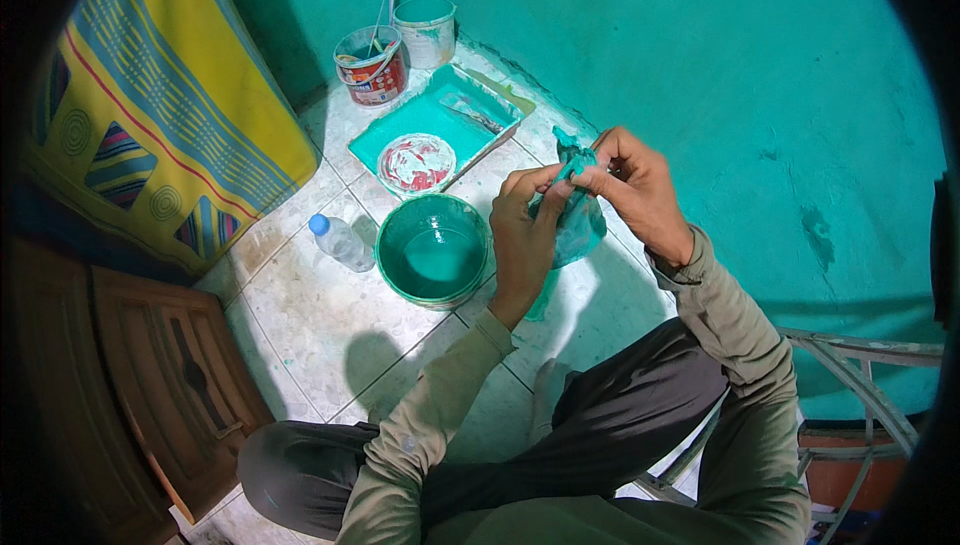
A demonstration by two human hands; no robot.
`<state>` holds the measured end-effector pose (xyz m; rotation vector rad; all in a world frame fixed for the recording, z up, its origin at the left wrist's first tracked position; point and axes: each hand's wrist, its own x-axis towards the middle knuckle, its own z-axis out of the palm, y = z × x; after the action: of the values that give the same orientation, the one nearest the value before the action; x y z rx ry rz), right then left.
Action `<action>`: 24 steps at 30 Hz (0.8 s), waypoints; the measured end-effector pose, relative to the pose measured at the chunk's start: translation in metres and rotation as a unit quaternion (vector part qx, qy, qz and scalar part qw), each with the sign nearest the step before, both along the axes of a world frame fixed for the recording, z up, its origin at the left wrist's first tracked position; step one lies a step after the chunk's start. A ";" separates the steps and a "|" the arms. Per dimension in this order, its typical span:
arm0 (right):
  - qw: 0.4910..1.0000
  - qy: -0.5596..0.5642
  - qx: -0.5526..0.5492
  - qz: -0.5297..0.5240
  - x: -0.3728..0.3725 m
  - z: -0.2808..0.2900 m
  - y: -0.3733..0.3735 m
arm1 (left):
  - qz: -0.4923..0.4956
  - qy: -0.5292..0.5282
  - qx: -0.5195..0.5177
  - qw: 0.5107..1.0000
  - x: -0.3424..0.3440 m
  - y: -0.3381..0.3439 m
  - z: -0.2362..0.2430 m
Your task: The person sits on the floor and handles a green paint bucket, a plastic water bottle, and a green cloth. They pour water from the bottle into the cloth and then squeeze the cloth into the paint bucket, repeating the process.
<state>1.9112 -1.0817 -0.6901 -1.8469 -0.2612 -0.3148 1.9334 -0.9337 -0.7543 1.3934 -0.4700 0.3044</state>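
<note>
1. Rising on the right, the teal wall (pixel 720 55) edges the space beyond the right hand (pixel 645 190).
2. The white tiled floor (pixel 300 320) leaves room to move between the bucket (pixel 428 213) and the person's folded legs (pixel 625 395).
3. Past the bucket, the straight-edged tray (pixel 405 125) is coated teal.
4. The bucket's round rim stands just left of the left hand (pixel 525 235).
5. The plastic bag (pixel 582 225), thin, see-through and smeared teal, hangs from both hands, right of the bucket; its neck is bunched, crumpled, poking above the fingers.
6. Both hands pinch that neck between thumbs and fingers.
</note>
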 end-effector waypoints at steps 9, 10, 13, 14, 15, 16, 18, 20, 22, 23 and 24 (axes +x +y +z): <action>0.980 0.181 0.055 0.058 -0.004 -0.003 -0.038 | -0.120 0.202 -0.122 0.964 -0.002 -0.003 -0.007; 0.983 0.170 0.063 0.039 -0.003 -0.007 -0.044 | -0.131 0.214 -0.123 0.960 -0.002 -0.004 -0.010; 0.993 0.106 -0.031 0.044 0.000 -0.023 -0.039 | -0.151 0.233 -0.124 0.953 0.000 -0.004 -0.021; 0.994 0.087 -0.048 0.054 0.002 -0.027 -0.035 | -0.150 0.229 -0.124 0.954 0.000 -0.004 -0.023; 0.993 0.081 -0.067 0.051 0.004 -0.031 -0.035 | -0.151 0.226 -0.125 0.954 0.000 -0.005 -0.024; 0.992 0.088 -0.068 0.053 0.006 -0.034 -0.035 | -0.149 0.221 -0.123 0.956 -0.001 -0.006 -0.026; 0.991 0.102 -0.066 0.059 0.009 -0.043 -0.035 | -0.143 0.210 -0.116 0.960 0.000 -0.006 -0.033; 0.990 0.111 -0.069 0.055 0.010 -0.052 -0.036 | -0.143 0.200 -0.091 0.965 0.001 -0.001 -0.039; 0.988 0.123 -0.063 0.061 0.012 -0.053 -0.030 | -0.141 0.203 -0.080 0.966 0.003 0.004 -0.046; 0.988 0.132 -0.056 0.065 0.010 -0.051 -0.025 | -0.140 0.210 -0.082 0.964 0.004 0.005 -0.051; 0.986 0.142 -0.049 0.068 0.009 -0.050 -0.022 | -0.142 0.217 -0.086 0.962 0.004 0.006 -0.053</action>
<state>1.9201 -1.1039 -0.7399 -1.9333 -0.2075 0.0583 1.9370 -0.9275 -0.8068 1.1605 -0.2644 -0.1911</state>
